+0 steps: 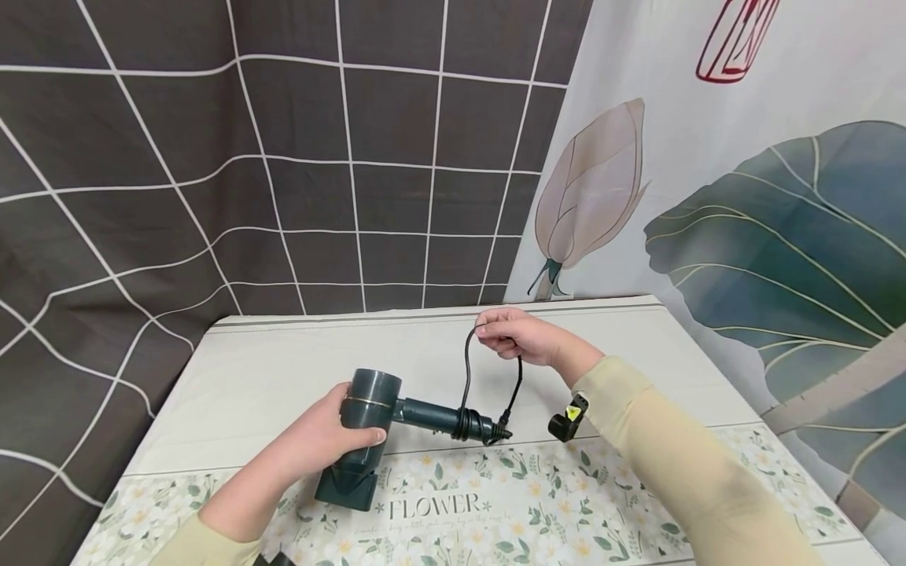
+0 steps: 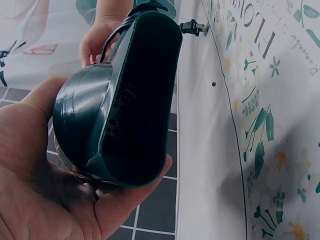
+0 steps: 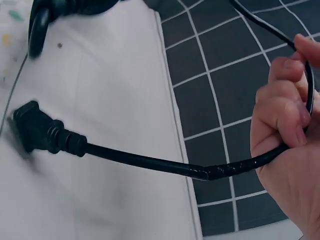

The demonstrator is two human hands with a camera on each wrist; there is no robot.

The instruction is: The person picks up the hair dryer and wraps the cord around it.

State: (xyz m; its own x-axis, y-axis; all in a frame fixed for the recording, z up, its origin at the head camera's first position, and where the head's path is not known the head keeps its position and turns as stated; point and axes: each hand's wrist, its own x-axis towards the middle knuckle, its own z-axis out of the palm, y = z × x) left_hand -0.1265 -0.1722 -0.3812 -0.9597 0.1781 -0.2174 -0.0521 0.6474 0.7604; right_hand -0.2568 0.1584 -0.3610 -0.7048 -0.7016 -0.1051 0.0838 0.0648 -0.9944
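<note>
My left hand (image 1: 333, 436) grips a dark green hair dryer (image 1: 373, 393) round its barrel, thumb across the near side. The dryer's flat nozzle (image 2: 142, 100) faces the left wrist camera. Its handle (image 1: 428, 415) points right, and black cord is wound in several turns round the handle's end. Above and right of it, my right hand (image 1: 520, 336) holds a raised loop of the black cord (image 3: 150, 159) in curled fingers. From that loop the two-pin plug (image 3: 37, 127) hangs down close to the handle's end.
A table with a pale cover (image 1: 283, 354) lies under both hands, its front band printed with flowers and the word FLOWER. Behind it hangs a dark grid-patterned curtain (image 1: 389, 196), with a leaf-printed white cloth (image 1: 609, 259) to the right. A black wrist camera (image 1: 566, 420) sits by the right cuff.
</note>
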